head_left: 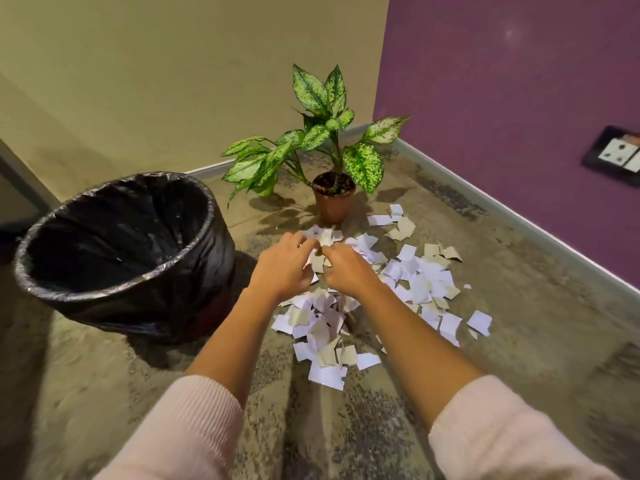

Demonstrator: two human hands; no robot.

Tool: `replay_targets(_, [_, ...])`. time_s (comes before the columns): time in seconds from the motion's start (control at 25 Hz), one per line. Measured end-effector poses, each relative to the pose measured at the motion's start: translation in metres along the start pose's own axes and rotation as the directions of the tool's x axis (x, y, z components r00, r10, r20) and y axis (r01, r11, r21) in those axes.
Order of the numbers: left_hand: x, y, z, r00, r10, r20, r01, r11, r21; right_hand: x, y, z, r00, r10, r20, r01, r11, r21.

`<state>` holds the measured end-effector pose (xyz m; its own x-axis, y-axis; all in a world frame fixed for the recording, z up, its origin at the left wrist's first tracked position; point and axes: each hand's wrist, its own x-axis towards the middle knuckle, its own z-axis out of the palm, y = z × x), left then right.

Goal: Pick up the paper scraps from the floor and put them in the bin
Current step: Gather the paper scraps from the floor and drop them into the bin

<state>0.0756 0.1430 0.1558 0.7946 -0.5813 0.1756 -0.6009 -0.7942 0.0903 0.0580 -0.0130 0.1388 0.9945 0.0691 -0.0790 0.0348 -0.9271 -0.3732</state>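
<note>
Several white and grey paper scraps (420, 282) lie scattered on the speckled floor in front of me. My left hand (285, 266) and my right hand (346, 270) meet over the far part of the pile, fingers curled around a bunch of scraps (317, 261) held between them. The bin (117, 244), lined with a black bag, stands open to the left of the hands, with no scraps visible inside.
A potted plant (334, 202) in a brown pot stands just behind the pile, near the corner. A purple wall with a socket plate (616, 155) runs along the right. A beige wall closes the back.
</note>
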Motion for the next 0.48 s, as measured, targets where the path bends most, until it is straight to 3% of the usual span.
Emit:
replay_targets(0.12, [-0.022,0.018,0.051,0.957,-0.014,0.289,0.027,0.999,-0.042,-0.019,0.041,0.035,0.986,0.094,0.140,-0.099,0.995,0.028])
replay_targets(0.2, [-0.038,0.024,0.080,0.904,-0.034,0.426,0.052,0.998,-0.031,-0.027,0.055,0.057,0.966,0.093,0.240,-0.090,0.996,-0.021])
replay_targets(0.4, [-0.070,0.028,0.134,0.734,-0.116,0.669,0.115,0.992,0.046,-0.047,0.067,0.093,0.897,0.044,0.439,-0.023,0.998,-0.055])
replay_targets(0.48, [-0.080,0.028,0.150,0.716,-0.144,0.684,0.126,0.989,0.076,-0.057,0.069,0.105,0.882,0.012,0.471,0.027,0.997,-0.077])
